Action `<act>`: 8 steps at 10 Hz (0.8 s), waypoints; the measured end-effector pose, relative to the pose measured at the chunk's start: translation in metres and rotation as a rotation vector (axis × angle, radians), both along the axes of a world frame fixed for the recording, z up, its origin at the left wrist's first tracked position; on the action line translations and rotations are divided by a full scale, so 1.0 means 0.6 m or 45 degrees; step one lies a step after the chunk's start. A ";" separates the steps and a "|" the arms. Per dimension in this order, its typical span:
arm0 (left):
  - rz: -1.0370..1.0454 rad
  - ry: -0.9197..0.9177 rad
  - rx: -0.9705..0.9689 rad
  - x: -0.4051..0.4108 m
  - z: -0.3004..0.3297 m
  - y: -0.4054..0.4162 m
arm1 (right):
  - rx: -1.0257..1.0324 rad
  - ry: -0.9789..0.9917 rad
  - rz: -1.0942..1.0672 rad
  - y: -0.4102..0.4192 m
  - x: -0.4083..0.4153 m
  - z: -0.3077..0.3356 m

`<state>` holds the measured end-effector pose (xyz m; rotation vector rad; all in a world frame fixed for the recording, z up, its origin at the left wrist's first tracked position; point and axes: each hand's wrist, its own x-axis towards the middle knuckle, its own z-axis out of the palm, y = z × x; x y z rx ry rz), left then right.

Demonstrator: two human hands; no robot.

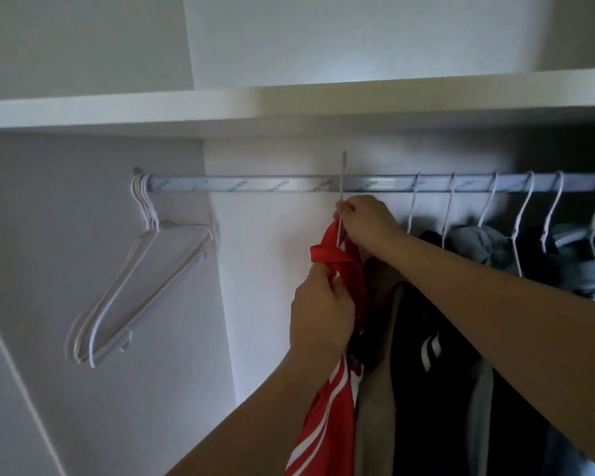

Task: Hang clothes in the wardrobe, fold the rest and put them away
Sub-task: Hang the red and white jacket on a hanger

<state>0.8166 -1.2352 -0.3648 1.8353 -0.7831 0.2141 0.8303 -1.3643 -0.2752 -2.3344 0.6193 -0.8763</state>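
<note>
Just below the rail [289, 184], right hand [366, 219] pinches hanger hook [341, 187]; left hand [320, 312] grips red garment [337, 266]; hook edge-on, may miss rail; garment could slip

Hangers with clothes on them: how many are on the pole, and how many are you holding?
On the pole: 6 hangers
Held in the right hand, carrying the red top: 1 hanger
Total: 7
</note>
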 end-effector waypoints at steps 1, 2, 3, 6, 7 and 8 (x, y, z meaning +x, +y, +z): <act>-0.054 -0.029 -0.004 -0.001 0.009 -0.036 | -0.054 0.015 -0.116 -0.033 -0.008 -0.001; -0.110 -0.003 0.025 -0.001 0.009 -0.063 | 0.013 0.108 -0.184 -0.065 -0.015 -0.001; -0.181 0.091 0.069 -0.010 -0.002 -0.079 | 0.270 0.210 -0.193 -0.079 -0.026 -0.007; -0.294 0.106 0.184 -0.014 0.012 -0.101 | 0.641 0.146 -0.141 -0.075 -0.050 0.005; -0.350 0.151 0.407 -0.014 0.014 -0.103 | 0.685 0.185 -0.218 -0.079 -0.056 -0.002; -0.490 0.344 0.817 -0.017 0.037 -0.096 | 0.724 0.188 -0.199 -0.070 -0.072 -0.004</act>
